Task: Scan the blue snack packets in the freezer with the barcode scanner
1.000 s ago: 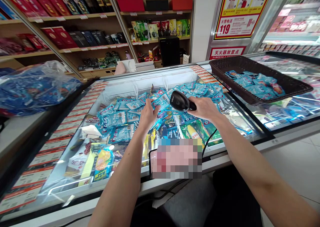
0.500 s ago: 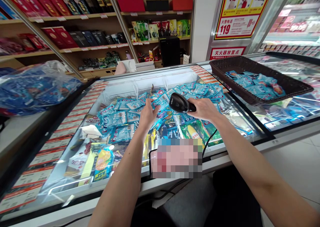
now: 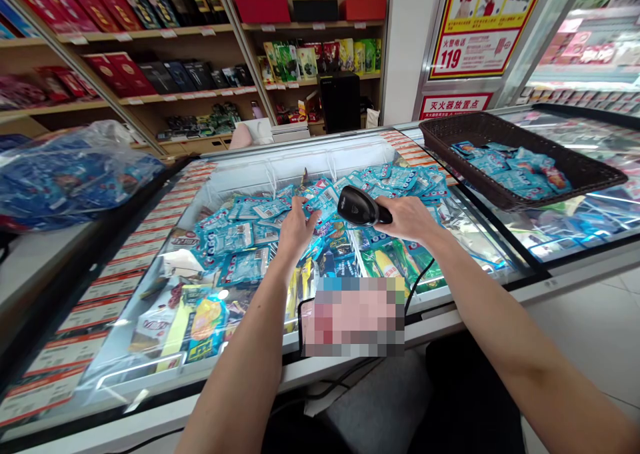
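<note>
The right grip (image 3: 409,218) holds a scanner (image 3: 356,205) (black) near a blue packet (image 3: 327,202) in the left grip (image 3: 298,229)

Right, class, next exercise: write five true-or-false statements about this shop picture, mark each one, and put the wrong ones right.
1. The right hand holds a black plastic handheld scanner. True.
2. The left hand rests on the person's knee. False: it is at a small light-blue plastic packet, near the scanner.
3. A dark brown woven rectangular basket has light-blue packets in it. True.
4. A clear plastic bag of blue packages lies to the right of the basket. False: it lies at the far left of the picture.
5. The red, yellow and white poster shows the number 119. True.
</note>
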`<state>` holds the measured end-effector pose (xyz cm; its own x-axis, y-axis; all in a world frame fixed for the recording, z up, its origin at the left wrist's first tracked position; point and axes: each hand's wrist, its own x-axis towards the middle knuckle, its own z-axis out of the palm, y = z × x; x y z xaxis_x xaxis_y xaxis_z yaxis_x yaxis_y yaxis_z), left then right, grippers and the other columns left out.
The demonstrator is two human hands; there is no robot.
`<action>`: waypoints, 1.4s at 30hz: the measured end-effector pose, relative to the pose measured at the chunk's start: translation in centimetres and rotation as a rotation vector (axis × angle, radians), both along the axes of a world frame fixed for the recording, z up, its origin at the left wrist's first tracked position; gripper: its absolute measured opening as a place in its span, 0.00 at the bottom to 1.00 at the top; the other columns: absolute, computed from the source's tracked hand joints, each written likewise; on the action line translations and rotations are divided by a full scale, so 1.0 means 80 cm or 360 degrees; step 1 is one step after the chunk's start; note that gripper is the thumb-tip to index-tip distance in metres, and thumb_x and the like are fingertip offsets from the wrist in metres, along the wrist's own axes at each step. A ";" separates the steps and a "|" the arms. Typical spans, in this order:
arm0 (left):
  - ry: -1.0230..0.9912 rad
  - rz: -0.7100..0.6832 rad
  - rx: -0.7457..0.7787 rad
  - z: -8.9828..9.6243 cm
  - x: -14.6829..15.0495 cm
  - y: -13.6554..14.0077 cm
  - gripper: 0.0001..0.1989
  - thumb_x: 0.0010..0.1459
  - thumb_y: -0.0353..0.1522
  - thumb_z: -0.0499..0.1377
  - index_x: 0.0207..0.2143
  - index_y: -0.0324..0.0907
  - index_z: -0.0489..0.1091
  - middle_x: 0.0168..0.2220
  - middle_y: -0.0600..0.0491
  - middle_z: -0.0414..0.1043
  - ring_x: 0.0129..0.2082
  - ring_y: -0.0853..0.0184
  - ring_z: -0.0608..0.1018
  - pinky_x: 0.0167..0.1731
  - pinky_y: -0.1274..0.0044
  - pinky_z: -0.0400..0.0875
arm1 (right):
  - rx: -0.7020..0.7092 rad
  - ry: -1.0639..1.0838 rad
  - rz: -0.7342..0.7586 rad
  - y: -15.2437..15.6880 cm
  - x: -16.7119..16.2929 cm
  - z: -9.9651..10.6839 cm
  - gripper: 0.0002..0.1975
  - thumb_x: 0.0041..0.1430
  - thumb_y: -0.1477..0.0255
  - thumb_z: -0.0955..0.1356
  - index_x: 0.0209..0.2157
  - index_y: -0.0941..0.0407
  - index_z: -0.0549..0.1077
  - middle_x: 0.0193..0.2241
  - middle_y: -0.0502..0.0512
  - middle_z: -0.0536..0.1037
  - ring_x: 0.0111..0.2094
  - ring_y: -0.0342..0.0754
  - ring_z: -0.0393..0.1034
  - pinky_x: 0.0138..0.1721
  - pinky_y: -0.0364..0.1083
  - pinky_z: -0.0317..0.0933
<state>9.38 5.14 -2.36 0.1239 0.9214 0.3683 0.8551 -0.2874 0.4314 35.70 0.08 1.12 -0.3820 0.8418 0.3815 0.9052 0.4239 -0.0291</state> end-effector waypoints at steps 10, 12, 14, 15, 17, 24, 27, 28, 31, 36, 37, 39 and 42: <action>0.0010 0.0001 0.0010 -0.003 -0.002 0.002 0.25 0.57 0.44 0.50 0.52 0.40 0.54 0.32 0.49 0.69 0.30 0.64 0.73 0.28 0.75 0.62 | 0.0011 0.0019 0.0030 0.000 0.001 -0.002 0.15 0.52 0.62 0.64 0.39 0.55 0.69 0.27 0.52 0.76 0.26 0.46 0.67 0.26 0.44 0.45; 0.0014 -0.0002 0.0014 -0.003 -0.002 0.002 0.25 0.57 0.44 0.49 0.52 0.40 0.54 0.32 0.49 0.69 0.30 0.63 0.73 0.28 0.75 0.62 | 0.0012 0.0017 0.0029 0.000 0.001 -0.002 0.15 0.51 0.63 0.64 0.39 0.55 0.69 0.27 0.52 0.76 0.26 0.46 0.67 0.26 0.43 0.45; 0.0016 0.0000 0.0014 -0.002 -0.001 0.001 0.25 0.57 0.44 0.49 0.52 0.40 0.54 0.32 0.48 0.69 0.30 0.63 0.73 0.28 0.75 0.62 | 0.0006 0.0013 0.0029 0.000 0.001 -0.002 0.15 0.51 0.63 0.64 0.39 0.55 0.69 0.27 0.52 0.76 0.26 0.46 0.67 0.26 0.43 0.45; 0.0015 -0.0002 0.0017 -0.002 -0.001 0.000 0.24 0.57 0.44 0.49 0.52 0.40 0.54 0.32 0.48 0.69 0.30 0.63 0.73 0.29 0.74 0.62 | 0.0002 0.0012 0.0032 0.000 0.001 -0.002 0.15 0.51 0.63 0.64 0.39 0.55 0.69 0.27 0.52 0.76 0.26 0.46 0.67 0.26 0.43 0.45; 0.0012 -0.0007 0.0021 0.000 0.001 -0.001 0.24 0.57 0.44 0.50 0.52 0.40 0.54 0.33 0.48 0.69 0.30 0.63 0.73 0.29 0.74 0.63 | -0.0003 0.0012 0.0031 -0.001 0.001 -0.001 0.15 0.52 0.63 0.64 0.39 0.55 0.69 0.27 0.52 0.76 0.26 0.46 0.67 0.26 0.43 0.46; -0.0037 0.0175 0.0055 0.004 -0.009 0.000 0.24 0.56 0.44 0.51 0.50 0.40 0.55 0.25 0.52 0.66 0.26 0.62 0.72 0.29 0.73 0.65 | -0.0007 0.0003 -0.0016 -0.001 0.001 0.001 0.16 0.52 0.62 0.63 0.41 0.55 0.68 0.28 0.53 0.76 0.27 0.47 0.67 0.27 0.44 0.47; -0.0040 0.0371 0.0117 0.004 -0.019 0.003 0.23 0.54 0.43 0.52 0.49 0.40 0.57 0.27 0.51 0.67 0.29 0.60 0.73 0.32 0.70 0.66 | 0.0007 0.0003 -0.0022 0.000 0.001 0.000 0.15 0.52 0.62 0.63 0.41 0.54 0.68 0.28 0.52 0.76 0.27 0.47 0.68 0.27 0.44 0.47; -0.0034 0.0422 0.0144 0.004 -0.021 0.003 0.23 0.54 0.42 0.52 0.49 0.40 0.57 0.29 0.50 0.68 0.31 0.59 0.74 0.33 0.70 0.67 | 0.0012 0.0004 -0.0022 0.000 0.001 0.000 0.15 0.52 0.62 0.63 0.41 0.54 0.68 0.28 0.52 0.76 0.27 0.48 0.68 0.27 0.44 0.47; 0.0025 0.0466 0.0217 0.002 -0.025 0.002 0.24 0.54 0.42 0.52 0.49 0.37 0.57 0.38 0.43 0.69 0.39 0.56 0.73 0.38 0.67 0.67 | 0.0020 0.0008 -0.0023 0.000 0.002 0.000 0.15 0.53 0.62 0.63 0.41 0.54 0.68 0.28 0.52 0.76 0.27 0.48 0.68 0.26 0.44 0.47; 0.0294 0.0389 0.0395 0.009 -0.017 -0.012 0.24 0.56 0.39 0.51 0.54 0.38 0.58 0.52 0.38 0.61 0.53 0.50 0.63 0.50 0.61 0.59 | 0.0004 0.0006 -0.0028 0.000 0.001 0.000 0.16 0.53 0.62 0.63 0.41 0.54 0.69 0.28 0.53 0.76 0.27 0.48 0.68 0.26 0.44 0.47; 0.0355 0.0353 0.0401 0.012 -0.014 -0.015 0.24 0.57 0.38 0.51 0.55 0.41 0.59 0.55 0.40 0.58 0.55 0.50 0.61 0.51 0.60 0.58 | -0.0004 0.0003 -0.0034 0.000 0.001 0.000 0.16 0.53 0.62 0.63 0.41 0.55 0.69 0.28 0.53 0.76 0.27 0.48 0.68 0.26 0.44 0.47; 0.0476 0.0214 0.0373 0.016 -0.009 -0.020 0.21 0.58 0.35 0.50 0.54 0.47 0.60 0.59 0.45 0.55 0.58 0.51 0.57 0.52 0.59 0.56 | -0.0015 -0.0002 -0.0045 0.000 0.000 0.000 0.17 0.53 0.62 0.63 0.42 0.55 0.69 0.28 0.53 0.76 0.27 0.48 0.68 0.26 0.44 0.47; 0.0614 -0.0095 0.0287 0.015 -0.005 -0.021 0.18 0.59 0.35 0.48 0.51 0.50 0.65 0.58 0.51 0.59 0.58 0.55 0.58 0.52 0.61 0.56 | -0.0006 -0.0004 -0.0044 0.000 0.000 0.000 0.16 0.53 0.62 0.63 0.41 0.55 0.69 0.27 0.53 0.76 0.27 0.47 0.68 0.26 0.44 0.47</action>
<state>9.01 3.49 -1.15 0.3357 0.8334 0.4391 0.9235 -0.3831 0.0212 35.72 0.09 1.13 -0.3591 0.8536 0.3772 0.9168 0.3984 -0.0287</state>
